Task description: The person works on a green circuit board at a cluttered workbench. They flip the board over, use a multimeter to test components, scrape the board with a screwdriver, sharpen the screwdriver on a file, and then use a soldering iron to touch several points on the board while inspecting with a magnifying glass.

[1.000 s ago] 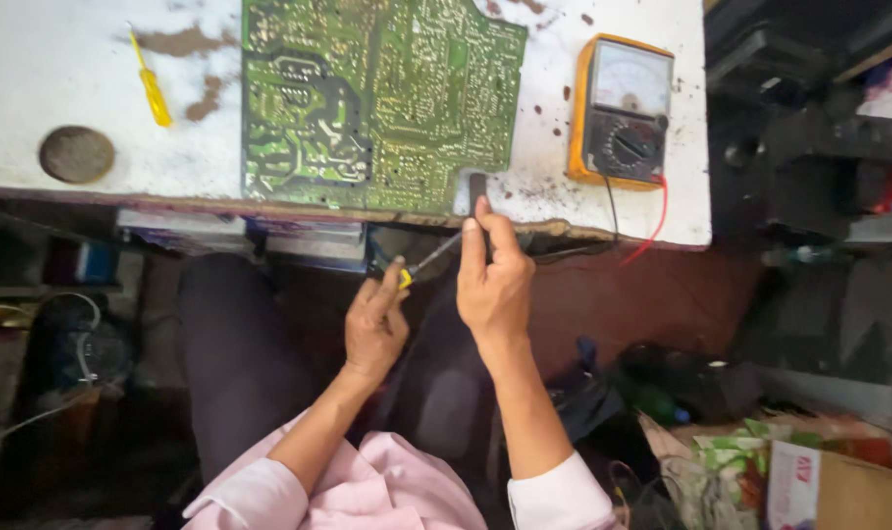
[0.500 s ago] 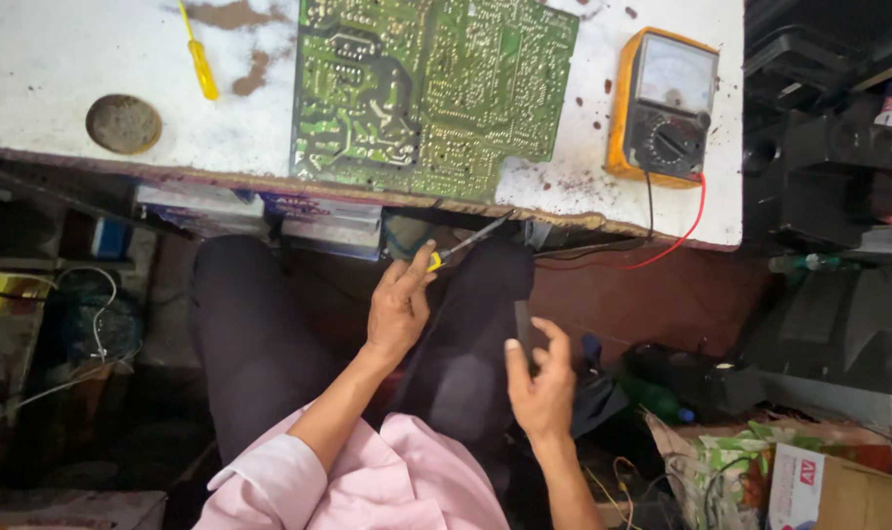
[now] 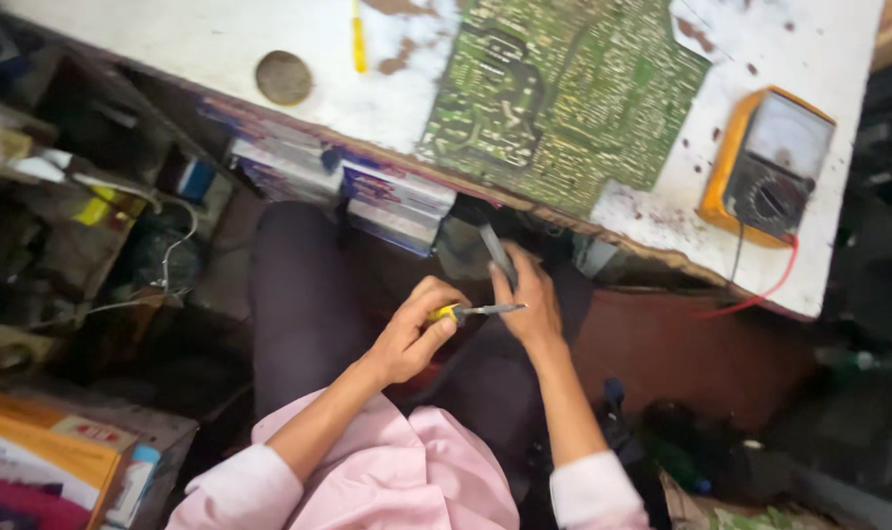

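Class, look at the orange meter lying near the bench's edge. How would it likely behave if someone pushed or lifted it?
The orange meter lies flat on the white bench, so it would probably slide, not roll. Its red lead hangs over the edge and would likely drag or snag. Its pale dial window looks fragile, and a push outward might drop it.

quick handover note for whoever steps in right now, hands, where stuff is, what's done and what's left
Left hand: gripping a small screwdriver by its yellow handle, tip pointing toward the right hand.
Right hand: holding a slim grey part upright, below the table edge, over the lap.
On the table: green circuit board lying flat, orange meter at its right with a red lead hanging off the edge, a second yellow screwdriver and a round lid to the left.
Done: nothing clearly finished; board untouched.
Left: screwdriver tip not yet on the grey part.
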Tool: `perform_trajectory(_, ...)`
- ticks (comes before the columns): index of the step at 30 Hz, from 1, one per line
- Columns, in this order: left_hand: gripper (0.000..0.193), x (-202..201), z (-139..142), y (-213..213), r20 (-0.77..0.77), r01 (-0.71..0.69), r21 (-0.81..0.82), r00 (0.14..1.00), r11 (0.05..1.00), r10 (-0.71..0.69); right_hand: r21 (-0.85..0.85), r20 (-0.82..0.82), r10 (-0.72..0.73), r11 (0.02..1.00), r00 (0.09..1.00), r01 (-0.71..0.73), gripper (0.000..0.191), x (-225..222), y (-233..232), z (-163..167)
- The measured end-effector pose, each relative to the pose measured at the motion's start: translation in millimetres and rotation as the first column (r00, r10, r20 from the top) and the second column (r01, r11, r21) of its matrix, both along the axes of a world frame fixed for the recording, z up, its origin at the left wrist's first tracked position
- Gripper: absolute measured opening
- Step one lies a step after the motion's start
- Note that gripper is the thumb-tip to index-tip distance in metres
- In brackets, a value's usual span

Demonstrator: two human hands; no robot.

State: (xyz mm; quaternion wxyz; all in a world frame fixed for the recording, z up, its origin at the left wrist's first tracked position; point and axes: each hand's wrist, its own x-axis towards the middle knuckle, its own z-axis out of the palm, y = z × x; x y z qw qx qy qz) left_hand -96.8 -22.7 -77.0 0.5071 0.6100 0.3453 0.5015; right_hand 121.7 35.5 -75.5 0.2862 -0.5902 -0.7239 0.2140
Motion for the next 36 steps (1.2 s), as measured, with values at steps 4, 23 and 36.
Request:
perform_trajectory(4,0.022,-25,9,-11,0.171,-0.112,-0.152,0.976,0.982,0.138,0.108,0.23,0.017,0.993,0.973,-0.043,0.036,-46,82,-21)
perform_trajectory(23,0.03,-77,101,28,0.469,-0.107,-0.406,0.828,0.907,0.308,0.022,0.488,-0.045,0.999,0.872,0.039,0.027,-92,196,-9)
perform_trajectory(36,0.045,-88,101,50,0.432,-0.165,-0.364,0.842,0.917,0.323,-0.004,0.453,-0.03,0.999,0.891,0.036,0.021,-94,205,-23)
